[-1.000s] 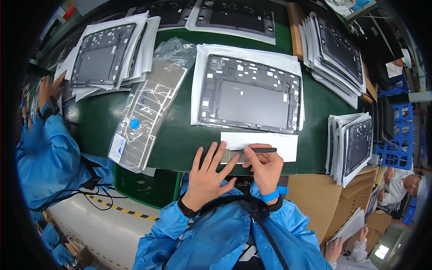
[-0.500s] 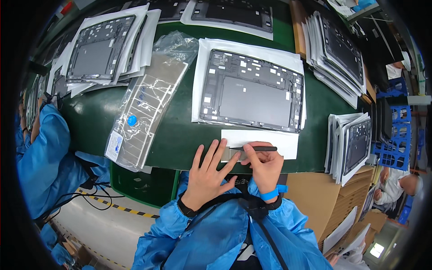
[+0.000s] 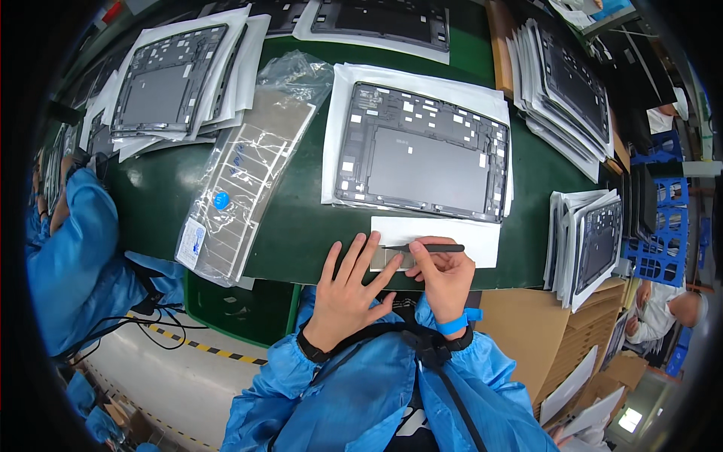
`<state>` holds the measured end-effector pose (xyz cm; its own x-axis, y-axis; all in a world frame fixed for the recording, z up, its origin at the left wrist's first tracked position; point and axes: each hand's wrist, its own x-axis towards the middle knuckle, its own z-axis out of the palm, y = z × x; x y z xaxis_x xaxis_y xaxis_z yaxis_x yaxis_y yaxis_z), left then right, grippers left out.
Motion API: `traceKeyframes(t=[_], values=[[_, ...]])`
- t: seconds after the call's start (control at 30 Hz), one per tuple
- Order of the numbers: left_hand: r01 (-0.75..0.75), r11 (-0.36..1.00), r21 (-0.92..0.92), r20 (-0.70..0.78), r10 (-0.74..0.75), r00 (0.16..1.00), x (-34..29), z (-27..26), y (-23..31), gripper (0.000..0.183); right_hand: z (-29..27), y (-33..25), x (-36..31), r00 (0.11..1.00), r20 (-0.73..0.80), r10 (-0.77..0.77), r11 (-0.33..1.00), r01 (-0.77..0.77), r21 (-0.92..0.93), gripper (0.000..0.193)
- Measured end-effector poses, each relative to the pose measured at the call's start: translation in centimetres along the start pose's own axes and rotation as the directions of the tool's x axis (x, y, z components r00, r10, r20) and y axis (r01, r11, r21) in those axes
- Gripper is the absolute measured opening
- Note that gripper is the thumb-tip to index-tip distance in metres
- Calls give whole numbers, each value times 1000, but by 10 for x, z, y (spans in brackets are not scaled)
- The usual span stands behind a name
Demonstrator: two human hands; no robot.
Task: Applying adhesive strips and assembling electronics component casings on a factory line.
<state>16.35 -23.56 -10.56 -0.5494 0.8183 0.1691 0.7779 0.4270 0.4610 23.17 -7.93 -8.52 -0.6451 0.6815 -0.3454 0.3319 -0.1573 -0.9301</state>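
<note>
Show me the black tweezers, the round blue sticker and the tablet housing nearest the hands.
Black tweezers (image 3: pixel 449 248): head view, on the rear end.
Round blue sticker (image 3: pixel 221 200): head view, on its middle.
Tablet housing (image 3: pixel 428 172): head view, on its large flat panel.

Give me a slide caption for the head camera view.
Left hand on a small grey piece, right hand holding black tweezers over a white sheet, near a dark tablet-shaped frame.
</note>
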Motion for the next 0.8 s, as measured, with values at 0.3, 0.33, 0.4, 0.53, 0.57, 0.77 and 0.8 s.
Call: traceKeyframes(t=[0.3,0.33,0.4,0.53,0.57,0.77,0.8], values=[[5,1000,-14,-9,-5,1000,0,0,1,60,5,6,-4,987,-42,-155,982,158,102,13],[7,1000,-18,-14,-7,1000,1,0,1,60,4,7,-4,989,-40,-145,982,149,112,13],[9,1000,-16,-12,-9,1000,1,0,1,60,4,8,-3,990,-38,-135,983,139,123,13],[18,1000,-12,-8,-19,1000,1,-1,2,60,3,10,-2,993,-35,-114,976,119,181,12],[19,1000,-12,-6,-19,1000,0,-1,2,60,3,10,-1,994,-30,-105,972,109,209,12],[25,1000,-13,-9,-25,1000,1,0,4,60,4,9,-1,993,-38,-114,973,120,199,12],[25,1000,-5,-6,-25,1000,1,1,3,60,4,7,0,993,-40,-112,973,118,200,12]])
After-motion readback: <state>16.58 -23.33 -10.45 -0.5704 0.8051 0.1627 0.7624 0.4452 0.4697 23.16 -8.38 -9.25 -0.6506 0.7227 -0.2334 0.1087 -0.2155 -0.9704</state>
